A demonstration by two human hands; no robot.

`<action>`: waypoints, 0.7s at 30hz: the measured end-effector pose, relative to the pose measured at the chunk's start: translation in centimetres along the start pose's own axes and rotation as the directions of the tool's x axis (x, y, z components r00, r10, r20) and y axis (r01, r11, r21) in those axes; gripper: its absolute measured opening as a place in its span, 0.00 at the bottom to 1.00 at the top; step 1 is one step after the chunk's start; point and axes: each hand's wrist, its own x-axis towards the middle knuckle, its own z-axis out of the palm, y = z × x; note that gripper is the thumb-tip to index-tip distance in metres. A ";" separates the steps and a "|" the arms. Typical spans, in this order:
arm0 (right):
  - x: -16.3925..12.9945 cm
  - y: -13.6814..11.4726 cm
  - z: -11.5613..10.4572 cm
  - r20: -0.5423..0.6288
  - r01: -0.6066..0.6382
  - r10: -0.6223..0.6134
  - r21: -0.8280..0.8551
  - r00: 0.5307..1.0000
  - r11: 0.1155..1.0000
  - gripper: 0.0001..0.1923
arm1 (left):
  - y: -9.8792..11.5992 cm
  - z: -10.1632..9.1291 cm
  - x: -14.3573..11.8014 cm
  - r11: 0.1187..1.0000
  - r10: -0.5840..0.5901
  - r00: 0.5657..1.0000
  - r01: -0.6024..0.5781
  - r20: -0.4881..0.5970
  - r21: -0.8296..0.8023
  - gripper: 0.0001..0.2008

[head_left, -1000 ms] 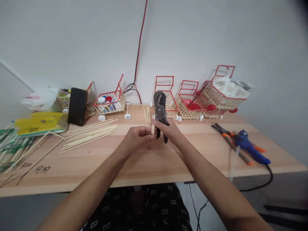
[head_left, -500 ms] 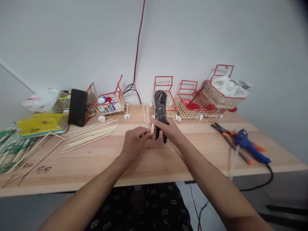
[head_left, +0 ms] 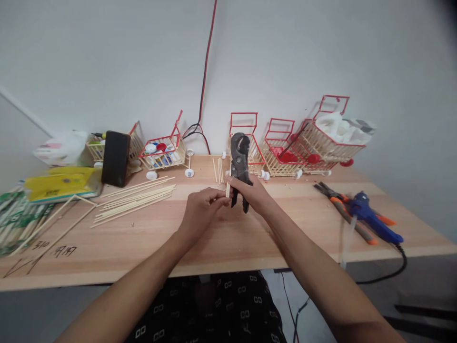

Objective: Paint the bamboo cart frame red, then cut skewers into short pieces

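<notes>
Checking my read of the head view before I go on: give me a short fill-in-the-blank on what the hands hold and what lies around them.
1. The right hand grips black cutting pliers with the jaws pointing ____.
2. The left hand pinches short wooden sticks that are ____ in colour.
3. The blue glue gun lies on the table to the person's ____.
4. The dark phone stands to the ____ of the hands.

Missing words: up; pale (light wood); right; left
</notes>
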 end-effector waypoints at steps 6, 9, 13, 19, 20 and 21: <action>0.1 0.0 0.1 -0.006 0.021 -0.020 0.012 1.000 1.000 0.19 | 0.2 0.2 -0.2 0.999 0.034 0.999 -0.033 -0.027 0.025 0.07; 0.2 0.1 0.0 -0.013 0.035 -0.035 -0.017 0.999 0.999 0.20 | 0.1 0.2 0.0 1.000 0.005 1.000 -0.006 -0.022 -0.031 0.06; 0.1 -0.1 -0.1 -0.009 0.025 -0.026 -0.039 1.000 0.999 0.20 | -0.4 -0.1 0.4 0.965 -0.063 0.990 0.092 0.127 -0.245 0.05; -0.1 -0.5 0.0 -0.027 0.023 -0.024 -0.054 0.999 0.998 0.20 | -1.6 -0.2 0.9 0.817 -0.142 0.944 0.281 0.297 -0.504 0.19; -0.1 -0.4 0.1 -0.029 0.028 -0.030 -0.072 0.999 0.997 0.21 | -1.8 -0.1 1.0 0.784 -0.161 0.936 0.314 0.313 -0.536 0.20; -0.1 -0.4 0.1 -0.030 0.031 -0.034 -0.092 0.999 0.995 0.21 | -2.0 0.0 1.1 0.759 -0.180 0.928 0.343 0.327 -0.554 0.20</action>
